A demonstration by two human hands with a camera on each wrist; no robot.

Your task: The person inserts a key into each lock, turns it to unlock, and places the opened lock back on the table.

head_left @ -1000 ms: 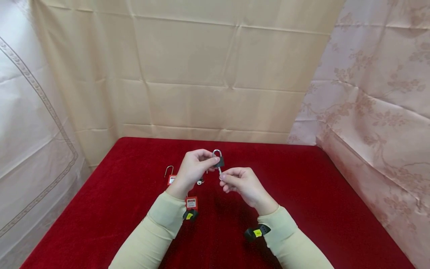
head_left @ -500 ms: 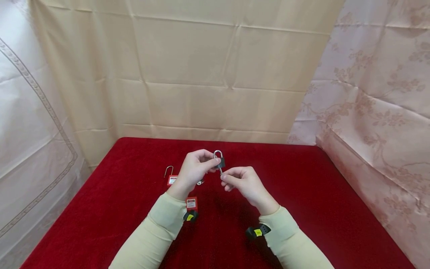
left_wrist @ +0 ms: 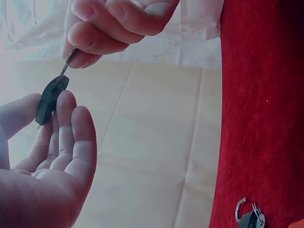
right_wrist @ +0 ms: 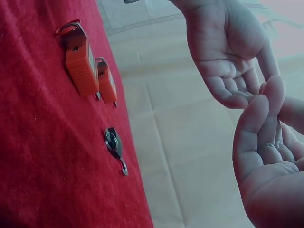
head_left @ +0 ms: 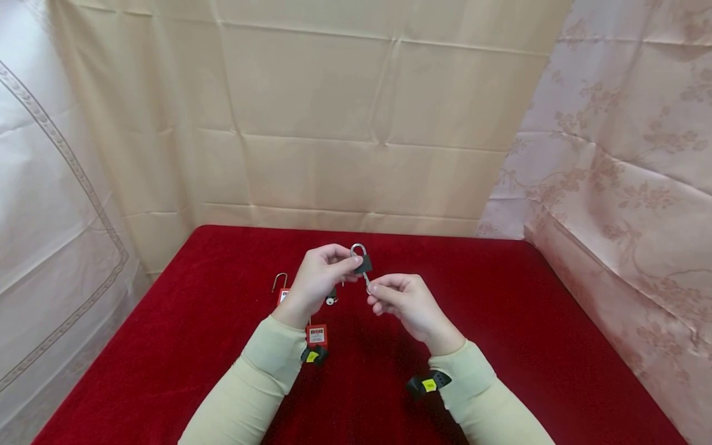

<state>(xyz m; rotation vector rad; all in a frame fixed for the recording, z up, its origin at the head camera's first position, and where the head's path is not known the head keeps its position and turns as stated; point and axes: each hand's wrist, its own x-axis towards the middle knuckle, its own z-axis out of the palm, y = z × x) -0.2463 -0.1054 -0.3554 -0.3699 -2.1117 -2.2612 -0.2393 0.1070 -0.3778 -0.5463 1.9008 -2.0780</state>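
Observation:
In the head view my left hand (head_left: 311, 278) pinches a small black padlock (head_left: 364, 265) between thumb and fingers, its silver shackle loop pointing up. Below it, my right hand (head_left: 408, 306) pinches a key (head_left: 366, 279) that reaches up to the padlock's underside. The left wrist view shows the padlock (left_wrist: 50, 100) nearly edge-on, with the key (left_wrist: 66, 68) running from its end into the right hand's fingers (left_wrist: 97, 28). Fingers hide both padlock and key in the right wrist view.
A red padlock (head_left: 317, 335) and another red padlock (head_left: 282, 295) with a raised shackle lie on the red cloth-covered table (head_left: 473, 309). A second black padlock (right_wrist: 114, 143) with a key ring lies beyond them. Pale curtains (head_left: 361, 123) hang behind the table.
The held padlock turned nearly edge-on half a second ago and now shows its face again, tilted slightly left. The key's blade shows more again, and both hands have shifted only slightly.

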